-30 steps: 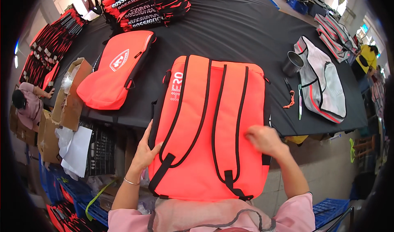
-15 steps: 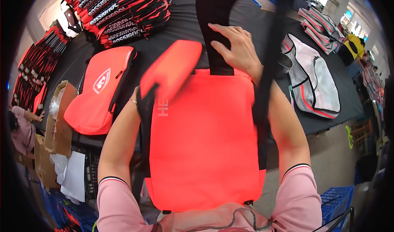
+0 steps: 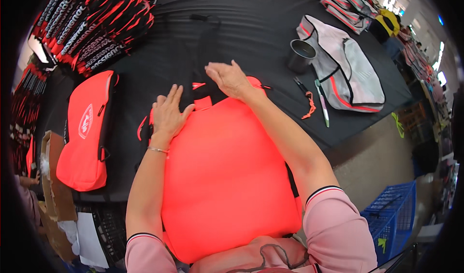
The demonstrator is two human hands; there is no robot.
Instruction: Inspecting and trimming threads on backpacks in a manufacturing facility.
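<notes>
Orange backpack [image 3: 222, 176] fills the lower middle, just below my grip. Left hand [image 3: 169, 112] spread at its upper-left corner, right hand [image 3: 231, 81] uncurled by the top edge.

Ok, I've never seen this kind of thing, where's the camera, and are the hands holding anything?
There is no machine, just a person's bare left hand and right hand. The picture comes from the left of two fisheye cameras worn on the head, so straight edges bend. Both hands are open at the far end of a wide orange bag; neither clearly grips it. On the black-covered table are a narrow orange bag to the left and, to the right, a dark cup, a small tool with an orange cord, a pen-like stick and a grey bag.
</notes>
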